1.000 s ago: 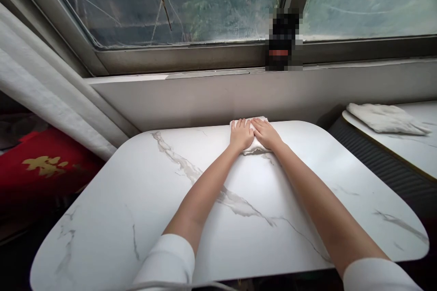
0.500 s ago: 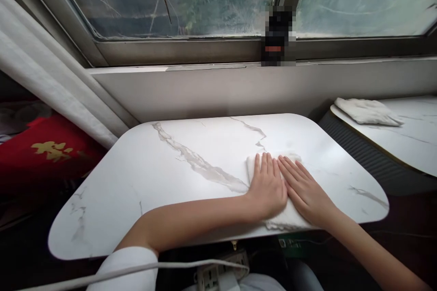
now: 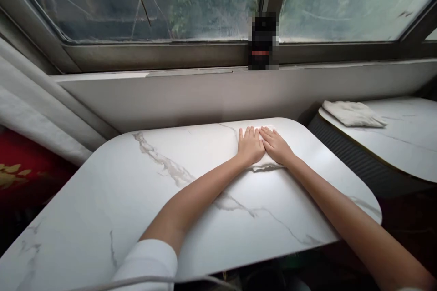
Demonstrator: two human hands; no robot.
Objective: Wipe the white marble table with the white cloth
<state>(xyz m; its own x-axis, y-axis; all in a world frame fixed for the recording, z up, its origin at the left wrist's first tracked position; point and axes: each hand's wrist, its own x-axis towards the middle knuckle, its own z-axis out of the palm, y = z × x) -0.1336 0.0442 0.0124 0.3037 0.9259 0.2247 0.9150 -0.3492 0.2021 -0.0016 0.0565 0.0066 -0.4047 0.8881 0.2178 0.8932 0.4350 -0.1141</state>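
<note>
A folded white cloth (image 3: 265,163) lies on a white marble-patterned table (image 3: 102,182), close to its far edge. My left hand (image 3: 251,145) rests flat on the cloth's left part, fingers stretched out. Beside it my right hand (image 3: 276,145) presses flat on the right part, its fingers also straight. The two hands touch or nearly touch at the fingers and cover most of the cloth. Only its near edge and a little of its far side show.
To the right, a second marble-patterned table (image 3: 409,145) bears another folded cloth (image 3: 353,113). Behind stands a low wall with a window (image 3: 205,4); a pixelated dark object (image 3: 262,41) sits on its sill. A pale curtain (image 3: 41,118) and red fabric (image 3: 30,168) are at left.
Both hands have slid the cloth away from me, from the table's near edge to near its far edge. My arms are stretched further out, and the view has shifted somewhat.
</note>
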